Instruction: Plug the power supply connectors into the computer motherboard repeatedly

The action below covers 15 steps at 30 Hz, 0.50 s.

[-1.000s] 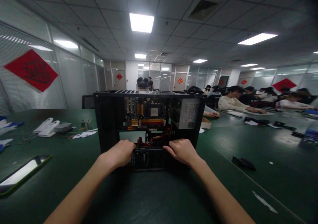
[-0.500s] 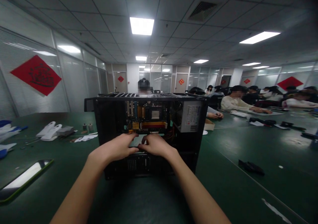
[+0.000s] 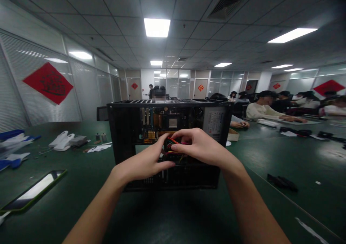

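An open black computer case [image 3: 121,136] stands on the green table [image 3: 167,215] right in front of me, its motherboard [image 3: 159,123] and power supply [image 3: 217,119] showing. Both my hands are inside the opening. My right hand [image 3: 198,146] is closed round a bundle of red, yellow and orange cables [image 3: 173,145]. My left hand [image 3: 147,163] pinches the same bundle from below and left, thumb and fingers curled on it.
A phone in a green case [image 3: 32,193] lies at the near left. White and blue parts [image 3: 63,141] and small items lie further left. A black object [image 3: 282,182] rests at the right. Several people sit at the tables behind and to the right.
Both hands rose from the case's lower front edge into the opening, came together, and took hold of the cable bundle, lifting it in front of the motherboard.
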Each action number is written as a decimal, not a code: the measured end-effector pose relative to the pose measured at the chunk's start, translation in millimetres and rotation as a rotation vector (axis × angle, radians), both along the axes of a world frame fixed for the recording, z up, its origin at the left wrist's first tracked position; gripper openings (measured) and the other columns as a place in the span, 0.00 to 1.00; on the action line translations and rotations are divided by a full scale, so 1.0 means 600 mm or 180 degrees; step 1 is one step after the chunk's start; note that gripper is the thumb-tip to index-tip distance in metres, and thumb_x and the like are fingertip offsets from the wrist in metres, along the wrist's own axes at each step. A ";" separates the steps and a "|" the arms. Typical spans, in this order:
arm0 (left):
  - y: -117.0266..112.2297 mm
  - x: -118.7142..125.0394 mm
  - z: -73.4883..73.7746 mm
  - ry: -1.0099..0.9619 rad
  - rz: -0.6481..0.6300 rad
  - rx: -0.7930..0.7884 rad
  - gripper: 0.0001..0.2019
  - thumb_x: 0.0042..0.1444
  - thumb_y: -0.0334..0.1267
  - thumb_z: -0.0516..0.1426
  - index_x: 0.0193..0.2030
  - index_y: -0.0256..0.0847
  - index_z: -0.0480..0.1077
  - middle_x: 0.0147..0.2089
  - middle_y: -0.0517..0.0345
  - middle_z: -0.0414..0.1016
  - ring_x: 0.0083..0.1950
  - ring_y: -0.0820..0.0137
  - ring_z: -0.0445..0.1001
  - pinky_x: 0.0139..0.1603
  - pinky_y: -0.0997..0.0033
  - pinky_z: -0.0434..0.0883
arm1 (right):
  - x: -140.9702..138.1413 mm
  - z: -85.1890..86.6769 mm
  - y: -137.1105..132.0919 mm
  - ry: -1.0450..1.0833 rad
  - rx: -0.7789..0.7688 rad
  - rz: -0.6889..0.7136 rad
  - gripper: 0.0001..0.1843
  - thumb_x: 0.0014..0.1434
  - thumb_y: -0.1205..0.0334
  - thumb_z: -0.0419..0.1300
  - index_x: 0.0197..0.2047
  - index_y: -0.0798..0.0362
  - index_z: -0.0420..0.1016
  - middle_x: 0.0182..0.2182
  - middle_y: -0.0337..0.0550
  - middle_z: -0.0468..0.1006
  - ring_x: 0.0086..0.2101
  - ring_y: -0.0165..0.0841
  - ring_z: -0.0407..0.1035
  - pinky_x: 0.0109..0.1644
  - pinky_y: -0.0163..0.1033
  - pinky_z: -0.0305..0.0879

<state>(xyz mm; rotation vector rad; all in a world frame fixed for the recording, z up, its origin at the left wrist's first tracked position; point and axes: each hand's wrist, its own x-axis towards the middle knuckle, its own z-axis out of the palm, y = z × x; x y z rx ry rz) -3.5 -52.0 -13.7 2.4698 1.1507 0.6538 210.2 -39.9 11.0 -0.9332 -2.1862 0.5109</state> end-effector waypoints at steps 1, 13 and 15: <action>0.002 0.006 -0.001 -0.0123 -0.0034 0.0084 0.41 0.59 0.47 0.59 0.73 0.45 0.42 0.72 0.45 0.55 0.69 0.57 0.60 0.68 0.55 0.59 | 0.002 0.003 -0.005 -0.0016 -0.0012 0.0008 0.19 0.57 0.53 0.64 0.48 0.55 0.79 0.25 0.37 0.74 0.25 0.27 0.64 0.26 0.32 0.55; -0.003 -0.004 0.028 -0.0747 0.0118 0.0422 0.22 0.55 0.42 0.63 0.56 0.43 0.68 0.32 0.64 0.72 0.33 0.71 0.72 0.33 0.73 0.68 | -0.003 0.007 -0.026 0.0006 -0.0262 0.0132 0.17 0.64 0.51 0.56 0.37 0.55 0.80 0.22 0.37 0.73 0.22 0.26 0.64 0.24 0.33 0.53; -0.009 -0.003 0.031 -0.0712 0.0069 0.0437 0.25 0.54 0.42 0.64 0.58 0.44 0.67 0.33 0.63 0.73 0.34 0.71 0.73 0.34 0.73 0.69 | -0.006 0.006 -0.026 -0.0006 -0.0185 0.0075 0.15 0.63 0.53 0.58 0.36 0.54 0.79 0.23 0.37 0.73 0.22 0.26 0.63 0.25 0.33 0.53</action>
